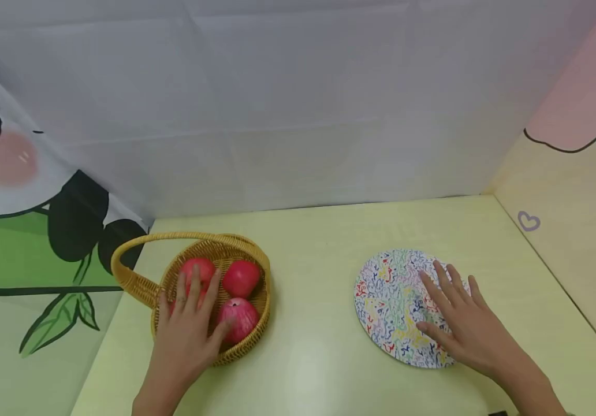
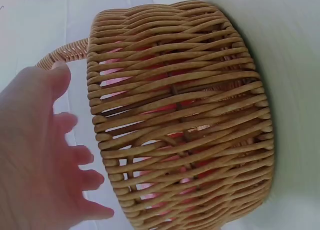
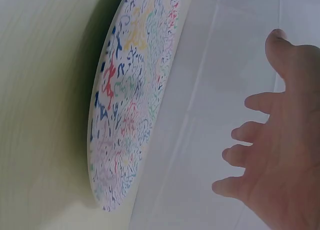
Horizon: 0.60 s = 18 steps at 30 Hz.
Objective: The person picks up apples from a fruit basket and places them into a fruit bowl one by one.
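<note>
A wicker basket (image 1: pixel 265 312) with a tall handle (image 1: pixel 137 283) stands on the left of the table and holds several red, apple-like fruits (image 1: pixel 241 278). Over its opening my left hand (image 1: pixel 186 332) is spread, fingers apart and gripping nothing; the left wrist view shows that hand (image 2: pixel 45 155) above the rim of the woven wall (image 2: pixel 180 115). To the right lies a round, flat board (image 1: pixel 397 306) with a colourful squiggle pattern. My right hand (image 1: pixel 466 326) is spread above its right part, and in the right wrist view a gap separates the fingers from the board (image 3: pixel 132 99).
The pale yellow table (image 1: pixel 308 277) meets a white cloth backdrop (image 1: pixel 287 115) at the back. A cartoon-printed panel (image 1: pixel 22 248) stands at the left, and a pink and cream panel (image 1: pixel 573 190) at the right. Bare tabletop lies between basket and board.
</note>
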Motion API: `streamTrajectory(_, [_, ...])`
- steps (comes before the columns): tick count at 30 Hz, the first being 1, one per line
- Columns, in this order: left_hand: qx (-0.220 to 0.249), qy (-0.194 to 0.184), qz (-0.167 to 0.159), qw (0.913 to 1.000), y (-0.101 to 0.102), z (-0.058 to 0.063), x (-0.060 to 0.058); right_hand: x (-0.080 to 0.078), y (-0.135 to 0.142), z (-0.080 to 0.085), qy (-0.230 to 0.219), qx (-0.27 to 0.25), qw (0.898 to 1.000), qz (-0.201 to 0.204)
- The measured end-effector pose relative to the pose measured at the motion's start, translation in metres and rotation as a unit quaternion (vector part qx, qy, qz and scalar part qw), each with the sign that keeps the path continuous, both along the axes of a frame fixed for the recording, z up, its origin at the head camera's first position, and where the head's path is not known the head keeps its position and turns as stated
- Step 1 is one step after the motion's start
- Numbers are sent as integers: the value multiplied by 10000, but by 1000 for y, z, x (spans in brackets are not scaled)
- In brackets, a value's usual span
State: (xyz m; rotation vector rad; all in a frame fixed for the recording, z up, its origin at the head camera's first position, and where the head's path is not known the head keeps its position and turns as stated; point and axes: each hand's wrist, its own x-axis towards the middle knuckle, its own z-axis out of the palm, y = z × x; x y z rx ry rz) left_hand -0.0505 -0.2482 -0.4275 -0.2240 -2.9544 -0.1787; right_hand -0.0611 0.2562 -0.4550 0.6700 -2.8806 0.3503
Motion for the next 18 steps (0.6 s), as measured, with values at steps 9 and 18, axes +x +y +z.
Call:
streamTrajectory(9, [798,1156,33,9901,0,1,10,2,-16,5,99,-370,9992,137])
streamTrajectory(18, [1213,1413,428,9816,0,-7,14,-1,-28,6,694,-767,9932,537])
